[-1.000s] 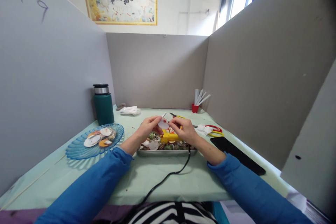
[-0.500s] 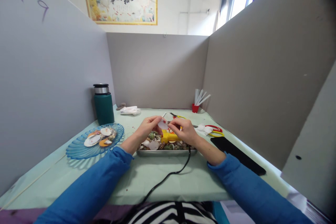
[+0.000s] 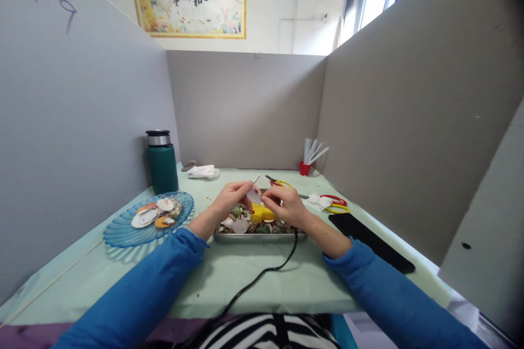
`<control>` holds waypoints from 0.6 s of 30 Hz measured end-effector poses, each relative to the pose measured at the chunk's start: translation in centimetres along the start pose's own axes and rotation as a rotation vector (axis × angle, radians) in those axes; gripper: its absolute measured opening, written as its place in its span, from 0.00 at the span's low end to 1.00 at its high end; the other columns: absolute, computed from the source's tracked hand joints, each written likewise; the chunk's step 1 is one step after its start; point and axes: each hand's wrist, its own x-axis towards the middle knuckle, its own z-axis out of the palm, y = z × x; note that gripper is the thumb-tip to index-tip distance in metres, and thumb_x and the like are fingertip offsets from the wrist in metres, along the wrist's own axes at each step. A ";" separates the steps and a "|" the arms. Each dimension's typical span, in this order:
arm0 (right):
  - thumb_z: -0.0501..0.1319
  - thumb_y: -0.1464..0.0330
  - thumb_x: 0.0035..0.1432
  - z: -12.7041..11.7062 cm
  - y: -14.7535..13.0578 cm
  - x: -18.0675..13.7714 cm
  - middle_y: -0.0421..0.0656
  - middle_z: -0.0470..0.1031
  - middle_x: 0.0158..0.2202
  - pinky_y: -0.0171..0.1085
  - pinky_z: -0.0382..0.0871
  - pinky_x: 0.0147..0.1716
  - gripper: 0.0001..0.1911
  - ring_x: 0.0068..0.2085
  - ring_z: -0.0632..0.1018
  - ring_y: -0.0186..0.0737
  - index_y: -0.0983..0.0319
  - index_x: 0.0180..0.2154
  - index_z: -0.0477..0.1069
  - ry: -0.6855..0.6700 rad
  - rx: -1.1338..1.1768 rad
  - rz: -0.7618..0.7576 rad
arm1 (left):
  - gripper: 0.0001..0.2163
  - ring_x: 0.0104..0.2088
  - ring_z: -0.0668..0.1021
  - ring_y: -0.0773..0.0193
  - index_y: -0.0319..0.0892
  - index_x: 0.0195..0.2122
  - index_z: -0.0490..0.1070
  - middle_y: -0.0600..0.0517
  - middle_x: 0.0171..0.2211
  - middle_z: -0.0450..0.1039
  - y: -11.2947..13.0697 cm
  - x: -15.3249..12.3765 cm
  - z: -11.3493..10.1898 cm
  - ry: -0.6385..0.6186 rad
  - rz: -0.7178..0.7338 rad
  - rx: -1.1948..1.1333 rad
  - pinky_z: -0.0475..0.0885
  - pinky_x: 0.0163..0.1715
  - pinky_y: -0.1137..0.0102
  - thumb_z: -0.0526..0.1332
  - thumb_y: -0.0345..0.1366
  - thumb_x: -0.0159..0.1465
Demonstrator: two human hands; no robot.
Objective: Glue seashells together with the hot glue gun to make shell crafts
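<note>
My left hand (image 3: 230, 199) pinches a small white shell (image 3: 253, 195) above a metal tray (image 3: 258, 237) filled with several shells and pebbles. My right hand (image 3: 288, 204) is closed too, its fingertips meeting the same shell from the right side. A yellow glue gun (image 3: 262, 213) lies in the tray just under my right hand, and its black cord (image 3: 262, 275) runs toward me across the green tablecloth. Both arms wear blue sleeves.
A blue glass plate (image 3: 123, 234) with several shells lies at left, a green flask (image 3: 162, 162) behind it. Red-and-yellow scissors (image 3: 336, 204), a black phone (image 3: 370, 241), a red cup of white sticks (image 3: 305, 167) and a crumpled tissue (image 3: 201, 172) lie around. Grey partitions enclose three sides.
The shell has tilted and dropped slightly between my fingers; my right hand shifted a little right and down. Everything else stays put.
</note>
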 end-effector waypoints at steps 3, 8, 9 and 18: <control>0.52 0.64 0.61 0.0 0.1 0.0 0.41 0.69 0.23 0.32 0.59 0.27 0.14 0.25 0.66 0.33 0.63 0.29 0.71 0.005 -0.025 -0.005 | 0.21 0.19 0.76 0.66 0.37 0.34 0.74 0.48 0.21 0.74 -0.1 0.0 0.1 0.012 -0.040 -0.007 0.70 0.23 0.73 0.59 0.53 0.55; 0.52 0.66 0.61 -0.1 0.4 0.2 0.40 0.67 0.21 0.32 0.56 0.26 0.15 0.24 0.65 0.32 0.63 0.26 0.69 0.022 -0.066 0.033 | 0.21 0.22 0.77 0.64 0.37 0.38 0.73 0.50 0.19 0.73 -0.3 0.0 0.0 -0.016 -0.107 0.011 0.71 0.25 0.72 0.60 0.52 0.55; 0.52 0.66 0.61 0.0 0.5 0.2 0.39 0.67 0.21 0.31 0.56 0.26 0.15 0.23 0.65 0.31 0.63 0.25 0.69 0.022 -0.071 0.034 | 0.21 0.22 0.77 0.65 0.38 0.39 0.72 0.50 0.20 0.73 -0.3 0.0 0.0 -0.027 -0.105 0.026 0.71 0.26 0.73 0.61 0.51 0.55; 0.51 0.67 0.62 0.2 0.8 0.0 0.39 0.67 0.21 0.31 0.55 0.27 0.14 0.24 0.66 0.31 0.63 0.25 0.67 0.002 -0.116 -0.015 | 0.19 0.22 0.74 0.70 0.37 0.39 0.73 0.51 0.28 0.73 -0.2 0.0 -0.1 -0.030 -0.071 0.066 0.71 0.26 0.74 0.64 0.47 0.53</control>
